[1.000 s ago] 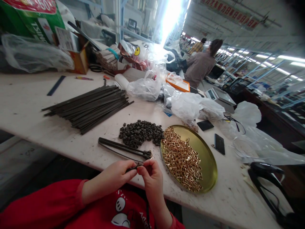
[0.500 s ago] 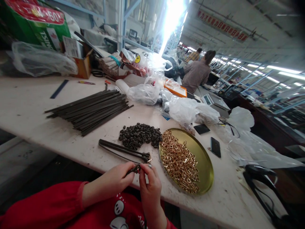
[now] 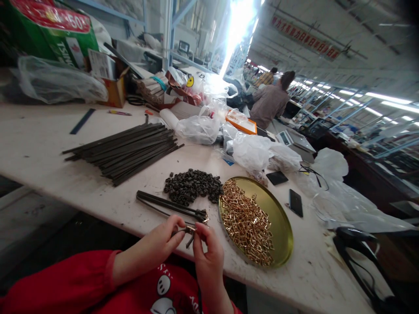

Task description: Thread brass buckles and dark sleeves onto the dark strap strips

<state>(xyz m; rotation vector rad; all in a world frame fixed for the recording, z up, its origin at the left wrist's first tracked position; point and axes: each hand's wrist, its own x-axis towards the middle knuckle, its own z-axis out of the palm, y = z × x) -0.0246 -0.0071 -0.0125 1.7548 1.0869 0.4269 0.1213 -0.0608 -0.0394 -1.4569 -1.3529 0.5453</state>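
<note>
My left hand and my right hand meet at the table's front edge, both pinched on a thin dark strap with a small gold buckle at its end. Just beyond my fingers lie a few finished dark straps with buckles. A round gold tray heaped with gold buckles sits to the right. A pile of small dark loops lies behind the straps. A bundle of long dark straps is spread at the left.
Two dark phones lie right of the tray. Clear plastic bags and boxes crowd the back of the white table. A black strap-like object lies at the right. Another person sits far behind.
My hands have shifted slightly up and the buckle now shows between my fingertips, with the strap's end hanging below. The view has tilted a little.
</note>
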